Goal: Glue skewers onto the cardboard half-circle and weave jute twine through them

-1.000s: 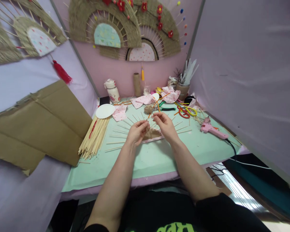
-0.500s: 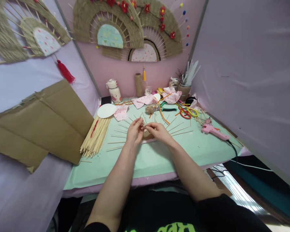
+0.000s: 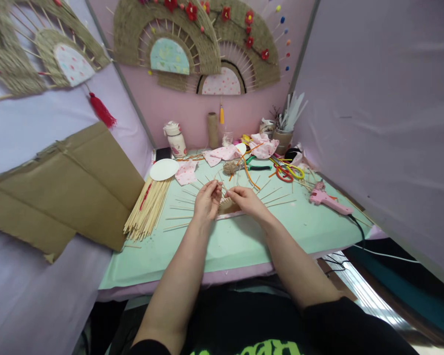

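Note:
My left hand (image 3: 207, 198) and my right hand (image 3: 247, 201) are close together over a half-round piece (image 3: 230, 207) with a brown face, lying on the table. Thin bamboo sticks (image 3: 276, 198) fan out from it to both sides and away from me. Each hand is closed in a pinch of thumb and forefinger. A fine strand of twine seems to run between the fingertips, though it is very thin at this distance. Just beyond the sticks lies a small ball of twine (image 3: 229, 168). My fingers partly cover the middle sticks.
On the left are a bundle of bamboo sticks (image 3: 148, 209), a white oval disc (image 3: 164, 169) and a cardboard sheet (image 3: 64, 190). Pliers (image 3: 259, 167), scissors (image 3: 284, 172) and pink cloth (image 3: 263, 146) lie further back. A pink glue gun (image 3: 329, 199) rests at right, its cord trailing off the edge.
My two hands have drawn slightly apart; the right fingertips have shifted a little to the right. More of the half-round piece's brown face shows between them.

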The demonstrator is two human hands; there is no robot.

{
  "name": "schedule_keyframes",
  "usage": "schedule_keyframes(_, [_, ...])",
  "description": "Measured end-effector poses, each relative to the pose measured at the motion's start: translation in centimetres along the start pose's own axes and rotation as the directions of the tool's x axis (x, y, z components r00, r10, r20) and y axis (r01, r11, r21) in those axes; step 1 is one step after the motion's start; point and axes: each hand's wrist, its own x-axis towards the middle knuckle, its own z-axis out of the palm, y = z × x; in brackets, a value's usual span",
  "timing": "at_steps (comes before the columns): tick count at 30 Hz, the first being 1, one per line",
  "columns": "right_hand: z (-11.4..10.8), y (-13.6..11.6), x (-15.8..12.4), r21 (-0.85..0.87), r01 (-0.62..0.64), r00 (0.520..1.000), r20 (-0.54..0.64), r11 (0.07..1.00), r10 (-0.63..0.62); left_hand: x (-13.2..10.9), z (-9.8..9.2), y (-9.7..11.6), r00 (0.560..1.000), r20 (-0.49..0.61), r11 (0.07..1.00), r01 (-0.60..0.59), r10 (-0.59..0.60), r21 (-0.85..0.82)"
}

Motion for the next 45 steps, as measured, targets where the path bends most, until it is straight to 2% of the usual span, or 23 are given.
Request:
schedule_keyframes(8, [-0.9,0.3,0.2,0.022,-0.069,0.997,0.046,0.997,0.068,0.3,-0.4,0.3,0.99,-0.117,0.996,-0.083,0.085,0.014])
schedule_keyframes(14, [-1.1,-0.5,0.1,-0.003,-0.032,0.999,0.024,0.999,0.033,0.3,-0.4,0.4,0.991,-0.111,0.997,-0.082,0.081,-0.01])
schedule_keyframes(21, [-0.9,0.1,0.1,0.066,-0.131,0.99,0.053,0.989,0.128,0.3,-0.3,0.4,0.988,-0.114,0.994,-0.109,0.107,-0.007])
schedule_keyframes(31, [-1.1,0.3,0.3,0.009,-0.059,0.996,-0.069,0.998,0.06,0.4,-0.2,0.4,0.989,-0.091,0.99,-0.122,0.116,-0.069])
schedule_keyframes(37, [-1.3,0.6,0.6,-0.049,0.026,0.992,-0.125,0.998,-0.032,0.4,-0.1,0.5,0.994,-0.054,0.987,-0.104,0.098,-0.119])
schedule_keyframes(41, [-1.3,0.9,0.8,-0.089,0.066,0.992,-0.106,0.994,-0.075,0.4,0.0,0.7,0.995,-0.03,0.988,-0.098,0.095,-0.119])
schedule_keyframes(45, [-1.3,0.8,0.6,-0.103,0.076,0.995,-0.059,0.992,-0.083,0.5,-0.3,0.9,0.998,-0.046,0.992,-0.046,0.04,-0.122])
